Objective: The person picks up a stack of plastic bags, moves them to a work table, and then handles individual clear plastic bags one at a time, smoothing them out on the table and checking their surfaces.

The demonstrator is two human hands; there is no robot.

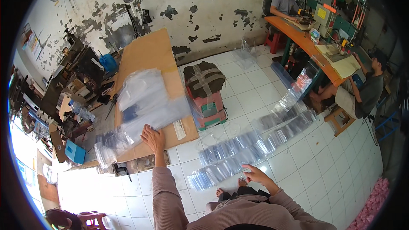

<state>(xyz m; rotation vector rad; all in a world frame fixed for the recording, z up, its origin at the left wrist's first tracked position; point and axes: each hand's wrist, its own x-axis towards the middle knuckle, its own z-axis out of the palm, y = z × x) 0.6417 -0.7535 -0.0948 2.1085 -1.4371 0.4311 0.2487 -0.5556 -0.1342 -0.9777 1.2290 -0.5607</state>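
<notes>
My left hand (153,139) reaches over the near edge of the table, its fingers apart beside a pile of clear plastic sheets (147,96). I cannot tell whether the fingertips touch the plastic. A bunched stack of clear plastic (111,147) hangs slightly over the table's edge, left of that hand. My right hand (259,175) is in front of my body with nothing visible in it, fingers loosely extended. Below and beyond it, long rows of clear plastic bags (234,149) lie overlapped on the white tiles, running toward the far right.
Brown board (187,133) covers the table. Beyond it stands a pink and green stool (211,113) with a taped dark cushion. A blue box (75,151), a bottle (81,110) and scissors (111,104) lie at left. Two people sit at an orange workbench (298,38) with machines.
</notes>
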